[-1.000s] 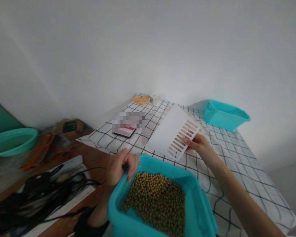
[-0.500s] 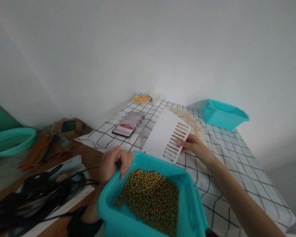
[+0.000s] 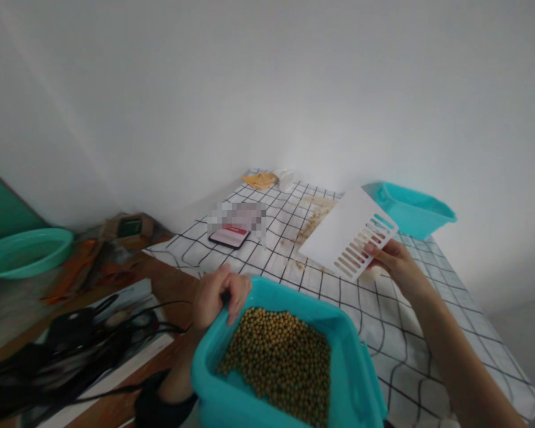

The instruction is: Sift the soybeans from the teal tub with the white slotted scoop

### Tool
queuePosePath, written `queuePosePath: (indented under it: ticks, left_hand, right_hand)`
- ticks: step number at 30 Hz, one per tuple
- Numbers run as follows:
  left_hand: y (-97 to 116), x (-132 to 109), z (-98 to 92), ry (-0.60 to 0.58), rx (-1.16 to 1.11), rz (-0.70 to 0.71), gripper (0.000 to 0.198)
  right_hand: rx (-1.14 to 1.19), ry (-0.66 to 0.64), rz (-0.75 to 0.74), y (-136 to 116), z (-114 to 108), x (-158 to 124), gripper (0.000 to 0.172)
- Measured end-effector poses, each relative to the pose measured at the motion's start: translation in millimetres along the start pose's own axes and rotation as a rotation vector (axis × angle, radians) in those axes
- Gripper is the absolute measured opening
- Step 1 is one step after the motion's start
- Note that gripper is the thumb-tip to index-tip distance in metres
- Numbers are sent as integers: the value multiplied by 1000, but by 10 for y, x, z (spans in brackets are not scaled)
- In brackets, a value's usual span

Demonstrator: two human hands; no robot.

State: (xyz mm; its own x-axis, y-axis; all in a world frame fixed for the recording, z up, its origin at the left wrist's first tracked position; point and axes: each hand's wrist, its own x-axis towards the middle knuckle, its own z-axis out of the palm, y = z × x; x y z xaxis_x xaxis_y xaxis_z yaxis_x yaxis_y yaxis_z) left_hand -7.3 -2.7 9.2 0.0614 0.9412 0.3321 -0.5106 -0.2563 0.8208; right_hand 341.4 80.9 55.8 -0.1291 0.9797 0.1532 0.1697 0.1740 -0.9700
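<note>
At the lower middle is a turquoise plastic bin point(image 3: 294, 291) with round tan beans point(image 3: 285, 356), which look like soybeans, piled on its bottom. My left hand point(image 3: 223, 294) is closed over the bin's left back corner, fingers hooked over the rim. Farther right, my right hand point(image 3: 390, 258) pinches a white flat plastic panel point(image 3: 339, 229) by its slotted edge. A row of long narrow slots runs along that edge. The panel is tilted above the tablecloth, apart from the bin, and partly covers a brownish patch point(image 3: 314, 220) on the cloth.
A second turquoise bin point(image 3: 417, 211) stands against the wall on the checked tablecloth point(image 3: 432, 285). A phone point(image 3: 229, 236) lies left of centre, with a yellow cloth point(image 3: 259, 180) behind it. Black cables point(image 3: 89, 339) and a green basin point(image 3: 27, 252) are at left.
My right hand has carried the white panel to the right, away from the bin of beans, uncovering more of the brownish patch. My left hand keeps its hold on the rim.
</note>
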Motion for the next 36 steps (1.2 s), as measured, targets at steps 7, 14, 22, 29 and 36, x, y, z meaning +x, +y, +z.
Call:
queuePosePath:
  ticks: [7, 14, 22, 29, 36]
  left_hand:
    - [-208, -5, 130, -15, -65, 71, 64]
    - [-129, -35, 146, -4, -54, 11, 63]
    - [-170, -37, 122, -35, -54, 47, 63]
    - [-244, -4, 98, -48, -65, 141, 64]
    - [-221, -8, 117, -20, -63, 118, 64]
  right_hand:
    - [-63, 19, 18, 74, -36, -129, 43]
    - [-79, 0, -6, 29, 99, -55, 45]
    - [-50, -66, -41, -14, 183, -83, 41]
    - [-60, -84, -30, -46, 188, -129, 39]
    - [-72, -124, -9, -32, 247, -130, 40]
